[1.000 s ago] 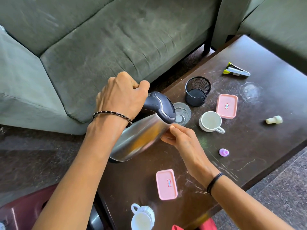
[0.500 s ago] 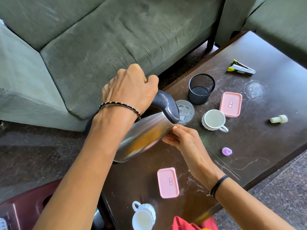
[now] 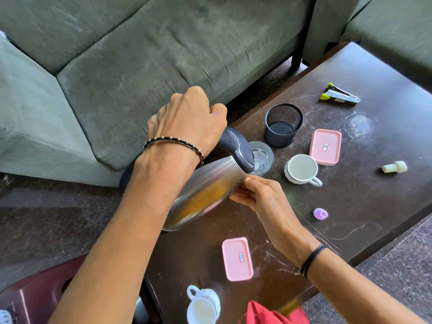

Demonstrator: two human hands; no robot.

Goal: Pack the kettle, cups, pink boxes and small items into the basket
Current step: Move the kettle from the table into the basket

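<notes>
Little change over the last second. The kettle (image 3: 210,188) stays off the desk (image 3: 374,206), tipped over with its lid end right next to the clear glass (image 3: 264,157); only the view shifts a bit.

Left grip (image 3: 187,127) still wrapped tight round the black handle (image 3: 233,143). Right grip (image 3: 259,197) not clamped: fingers laid against the steel wall just under the lid, bracing it.

Read: kettle is lifted but not yet headed anywhere, so the first pack isn't done. Still on the desk:
- both pink boxes (image 3: 325,146) (image 3: 237,258)
- both white cups (image 3: 302,170) (image 3: 203,307)
- purple cap (image 3: 320,213)
- cream plug (image 3: 394,166)
- stapler (image 3: 340,94)
- mesh pot (image 3: 283,124)

The dark red thing (image 3: 35,298) at lower left may be the basket, can't confirm. If so, the kettle needs to swing down-left next.
</notes>
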